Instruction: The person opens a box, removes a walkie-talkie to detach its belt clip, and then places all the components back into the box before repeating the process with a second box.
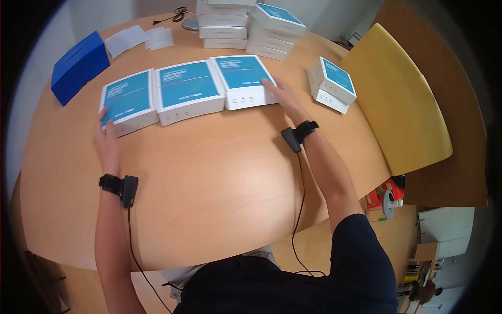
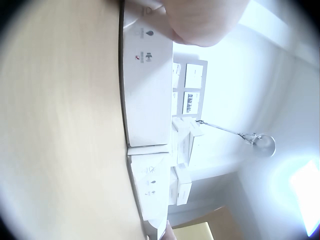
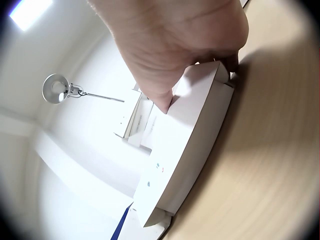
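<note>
Three white boxes with teal tops lie side by side in a row on the table: a left box (image 1: pixel 128 94), a middle box (image 1: pixel 188 83) and a right box (image 1: pixel 243 71). Printed lettering reads "NETWORK DIGITAL" on the lids. My left hand (image 1: pixel 107 144) holds the left box at its outer near corner, fingers along the side. At the row's other end my right hand (image 1: pixel 290 99) grips the right box, thumb on top. The right wrist view shows that thumb pressed on the box while the other fingers wrap its end, partly hidden.
Stacks of similar boxes (image 1: pixel 225 31) stand at the back, beside a lamp base (image 1: pixel 191 23) and a black cable (image 1: pixel 178 13). A smaller stack (image 1: pixel 334 78) sits to the right, near a yellow chair back (image 1: pixel 400 99). A blue box (image 1: pixel 78 68) and white papers (image 1: pixel 125 41) lie back left.
</note>
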A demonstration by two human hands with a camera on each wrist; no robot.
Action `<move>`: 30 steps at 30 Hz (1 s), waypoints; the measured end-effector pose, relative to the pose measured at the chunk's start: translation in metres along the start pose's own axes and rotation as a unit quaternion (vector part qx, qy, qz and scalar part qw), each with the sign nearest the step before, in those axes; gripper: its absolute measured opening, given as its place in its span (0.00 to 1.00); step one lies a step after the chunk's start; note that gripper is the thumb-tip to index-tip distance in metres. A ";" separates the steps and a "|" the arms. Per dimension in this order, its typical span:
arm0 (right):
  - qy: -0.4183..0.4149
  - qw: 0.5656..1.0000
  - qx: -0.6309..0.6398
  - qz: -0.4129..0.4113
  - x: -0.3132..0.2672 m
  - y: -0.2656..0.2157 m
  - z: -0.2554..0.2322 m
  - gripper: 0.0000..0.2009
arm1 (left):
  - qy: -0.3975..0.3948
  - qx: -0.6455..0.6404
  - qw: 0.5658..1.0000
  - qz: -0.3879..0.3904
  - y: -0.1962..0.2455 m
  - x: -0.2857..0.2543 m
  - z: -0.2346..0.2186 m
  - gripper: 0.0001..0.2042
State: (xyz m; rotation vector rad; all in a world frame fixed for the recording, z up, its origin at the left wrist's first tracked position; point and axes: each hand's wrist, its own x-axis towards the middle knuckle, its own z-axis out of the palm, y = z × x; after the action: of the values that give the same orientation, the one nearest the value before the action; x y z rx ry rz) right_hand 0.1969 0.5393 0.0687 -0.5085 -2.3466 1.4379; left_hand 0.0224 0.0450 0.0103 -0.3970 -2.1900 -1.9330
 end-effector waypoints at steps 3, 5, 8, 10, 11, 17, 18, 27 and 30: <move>0.019 0.999 -0.049 0.003 0.002 0.006 -0.014 0.38 | 0.069 0.022 0.997 0.005 0.000 -0.006 0.011 0.25; 0.080 0.993 -0.078 -0.029 0.005 0.010 -0.031 0.37 | 0.089 0.036 0.995 -0.009 -0.008 -0.005 0.008 0.27; 0.273 0.951 -0.125 -0.070 0.017 0.017 -0.110 0.35 | 0.083 0.055 0.995 -0.010 -0.012 -0.002 0.006 0.30; 0.415 0.890 -0.152 -0.113 0.022 0.032 -0.171 0.35 | 0.087 0.064 0.994 -0.016 -0.010 -0.003 0.007 0.31; 0.482 0.850 -0.165 -0.133 0.023 0.041 -0.200 0.36 | 0.089 0.069 0.993 -0.019 -0.009 -0.003 0.008 0.31; 0.506 0.843 -0.127 0.130 0.023 0.111 -0.312 0.49 | 0.074 0.037 0.996 -0.020 -0.012 -0.003 0.004 0.31; 0.446 0.878 -0.054 0.167 0.021 0.116 -0.316 0.51 | 0.075 0.042 0.996 -0.019 -0.012 -0.003 0.004 0.31; 0.341 0.907 -0.046 0.243 0.007 0.108 -0.316 0.40 | 0.085 0.053 0.995 -0.025 -0.002 -0.005 0.006 0.30; 0.320 0.912 -0.063 0.249 0.004 0.104 -0.321 0.39 | 0.080 0.056 0.995 -0.026 -0.007 -0.003 0.004 0.30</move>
State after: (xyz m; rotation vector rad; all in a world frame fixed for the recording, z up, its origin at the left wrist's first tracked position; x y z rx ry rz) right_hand 0.3543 0.8342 0.1131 -1.4508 -1.8367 1.0575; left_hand 0.0229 0.0480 0.0021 -0.1638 -2.2124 -1.7875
